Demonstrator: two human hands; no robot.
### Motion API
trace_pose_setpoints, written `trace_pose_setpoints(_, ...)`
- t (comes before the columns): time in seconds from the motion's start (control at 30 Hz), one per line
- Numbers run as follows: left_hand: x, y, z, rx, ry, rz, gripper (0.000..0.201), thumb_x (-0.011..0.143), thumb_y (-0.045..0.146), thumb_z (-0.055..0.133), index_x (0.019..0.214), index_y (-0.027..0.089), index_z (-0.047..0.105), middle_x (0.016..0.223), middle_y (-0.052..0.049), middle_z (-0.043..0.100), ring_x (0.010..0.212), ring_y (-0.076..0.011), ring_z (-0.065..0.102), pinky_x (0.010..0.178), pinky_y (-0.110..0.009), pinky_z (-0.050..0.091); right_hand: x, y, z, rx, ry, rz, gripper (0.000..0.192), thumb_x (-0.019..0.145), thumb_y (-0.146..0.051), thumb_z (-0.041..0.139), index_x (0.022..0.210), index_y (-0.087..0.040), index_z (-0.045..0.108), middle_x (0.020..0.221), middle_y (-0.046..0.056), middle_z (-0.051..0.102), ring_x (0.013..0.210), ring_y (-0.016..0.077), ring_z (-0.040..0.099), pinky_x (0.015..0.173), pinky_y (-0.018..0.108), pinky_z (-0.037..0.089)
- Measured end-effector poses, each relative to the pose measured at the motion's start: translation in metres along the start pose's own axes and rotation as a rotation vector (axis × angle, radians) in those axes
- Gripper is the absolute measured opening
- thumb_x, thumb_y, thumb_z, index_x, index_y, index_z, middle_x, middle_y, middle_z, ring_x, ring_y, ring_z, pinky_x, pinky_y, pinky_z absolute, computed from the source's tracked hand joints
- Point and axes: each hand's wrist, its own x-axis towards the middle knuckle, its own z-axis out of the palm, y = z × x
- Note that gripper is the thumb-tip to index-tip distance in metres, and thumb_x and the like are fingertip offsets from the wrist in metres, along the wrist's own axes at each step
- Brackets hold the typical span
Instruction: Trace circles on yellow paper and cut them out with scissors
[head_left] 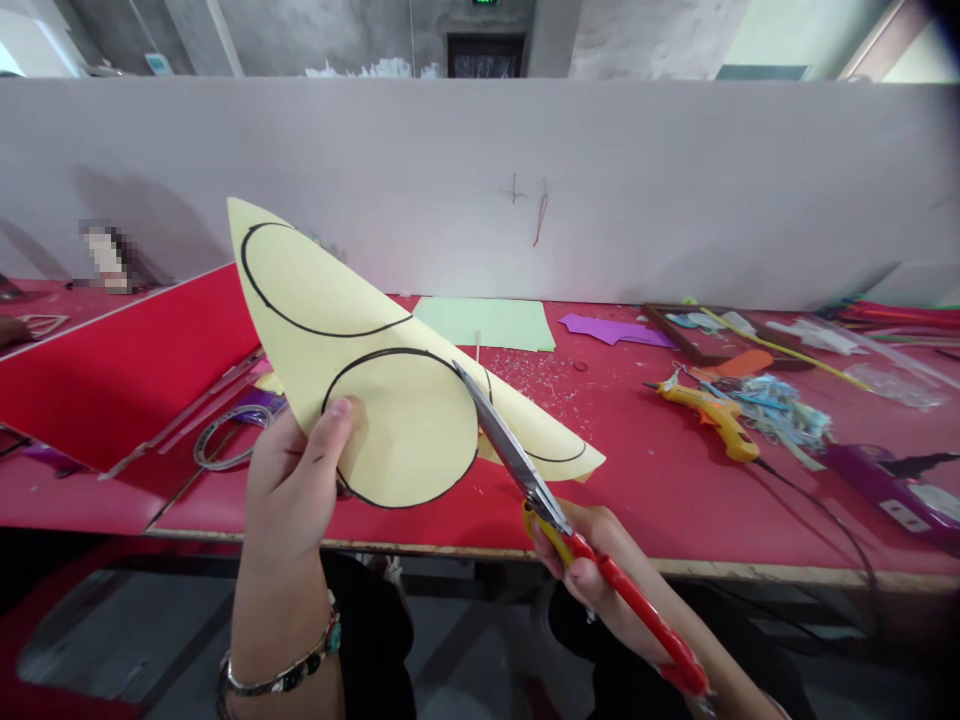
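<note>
The left hand (289,480) pinched a yellow paper sheet (352,340) above the red surface (637,480) (circles drawn in black). The right hand (592,560) gripped red scissors (555,520), blades at the circle's two o'clock edge, pointing toward eleven.

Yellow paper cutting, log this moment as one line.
left hand: holds yellow paper up | right hand: grips red scissors | blades: at drawn circle's right edge | table: glue gun, green sheet
</note>
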Motion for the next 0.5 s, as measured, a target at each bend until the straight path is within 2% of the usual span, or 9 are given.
trace_pose_setpoints(0.3,-0.003,0.022,0.011,0.08,-0.051,0.05,0.029,0.079,0.033,0.059,0.108,0.029,0.064,0.096,0.003,0.07,0.085,-0.0154,0.065,0.065,-0.022,0.055,0.001,0.006,0.001,0.064,-0.029,-0.064,0.053,0.078,-0.072,0.033,0.068,-0.02,0.036,0.059,-0.003,0.032,0.049,0.0101,0.026,0.042,0.024,0.02)
trace_pose_setpoints(0.5,-0.003,0.024,0.009,0.165,-0.02,0.074,0.026,0.078,0.034,0.06,0.104,0.029,0.066,0.089,0.004,0.07,0.075,-0.012,0.063,0.06,-0.019,0.051,-0.001,0.004,-0.002,0.086,-0.139,-0.078,0.056,0.074,-0.075,0.036,0.084,-0.02,0.043,0.074,0.002,0.04,0.055,0.0121,0.031,0.045,0.025,0.029)
